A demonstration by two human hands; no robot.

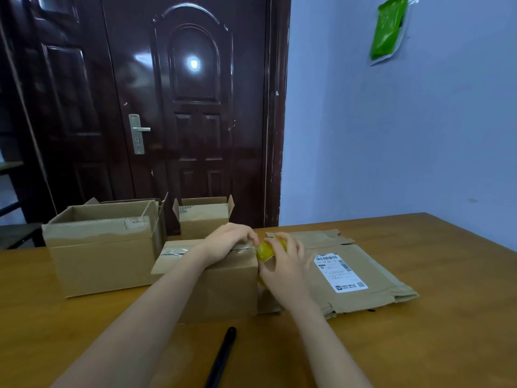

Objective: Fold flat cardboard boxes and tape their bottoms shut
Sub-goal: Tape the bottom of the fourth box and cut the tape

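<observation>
A small cardboard box (223,289) sits on the wooden table (419,345) with its taped side up. My left hand (228,239) rests on its top, fingers curled down at the right end of the tape seam. Just past the box's right edge, my right hand (284,264) grips a yellowish roll of clear tape (265,251). To the right lie flattened cardboard boxes (363,278), the top one with a white shipping label (340,271).
A bigger open box (103,253) stands at the left, and a small open box (204,218) stands behind. A black pen-like tool (222,357) lies on the table near me. A dark door (167,107) is behind the table.
</observation>
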